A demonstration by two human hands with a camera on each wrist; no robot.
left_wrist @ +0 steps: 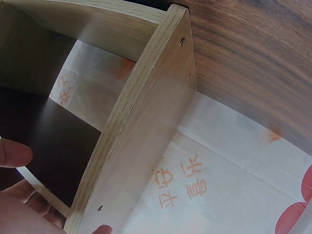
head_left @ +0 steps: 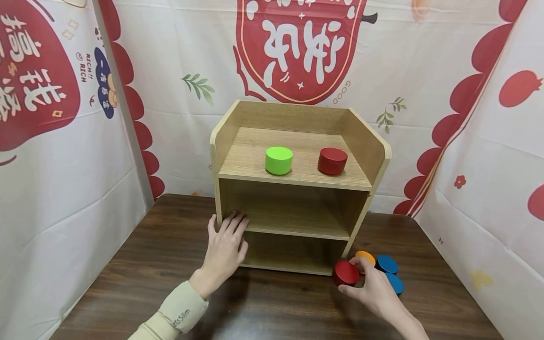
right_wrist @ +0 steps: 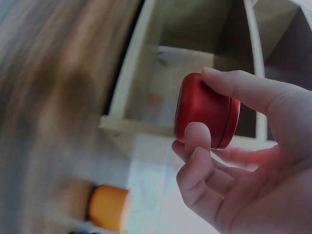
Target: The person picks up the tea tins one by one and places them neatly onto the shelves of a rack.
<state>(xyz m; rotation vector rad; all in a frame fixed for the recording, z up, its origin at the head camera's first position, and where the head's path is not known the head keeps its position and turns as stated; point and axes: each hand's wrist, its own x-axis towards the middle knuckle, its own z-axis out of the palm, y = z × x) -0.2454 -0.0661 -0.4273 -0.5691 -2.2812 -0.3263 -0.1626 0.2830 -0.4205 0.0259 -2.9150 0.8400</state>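
A red round tin (head_left: 346,273) is pinched between thumb and fingers of my right hand (head_left: 376,290), at the shelf's lower right corner; in the right wrist view the same red tin (right_wrist: 202,111) shows in the right hand (right_wrist: 248,146). My left hand (head_left: 225,250) grips the left side of the wooden shelf (head_left: 297,233), its fingers over the middle board's edge and the thumb side lower down. The left wrist view shows parts of the left hand (left_wrist: 24,209) around the side panel (left_wrist: 141,122). On the top board stand a green tin (head_left: 278,160) and another red tin (head_left: 332,161).
An orange tin (head_left: 364,259) and two blue tins (head_left: 387,264) stand on the dark wooden table (head_left: 170,236) to the right of the shelf, close by the right hand. Printed cloth (head_left: 178,141) hangs behind and at both sides.
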